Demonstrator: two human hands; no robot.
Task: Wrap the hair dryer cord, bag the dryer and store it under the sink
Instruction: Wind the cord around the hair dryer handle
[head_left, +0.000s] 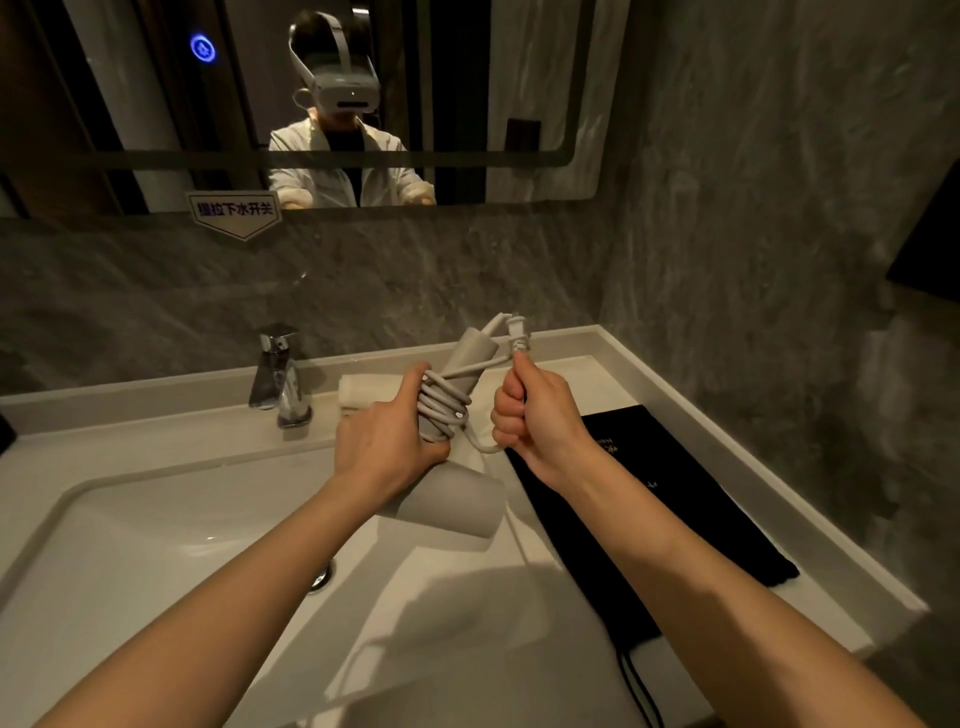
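Observation:
A grey hair dryer (452, 506) is held above the white counter, its barrel pointing down toward me and its handle pointing up and away. My left hand (387, 441) grips the handle. A white cord (444, 408) is wound in several turns around the handle. My right hand (530, 418) is closed on the cord's free end just below the plug (519, 332), which sticks up above my fist. A black drawstring bag (649, 493) lies flat on the counter to the right of my hands.
A white sink basin (130, 545) with a drain (319, 577) lies at the lower left. A chrome faucet (280, 374) stands behind it, with a folded white towel (358, 392) beside it. A mirror (545, 78) hangs on the grey stone wall.

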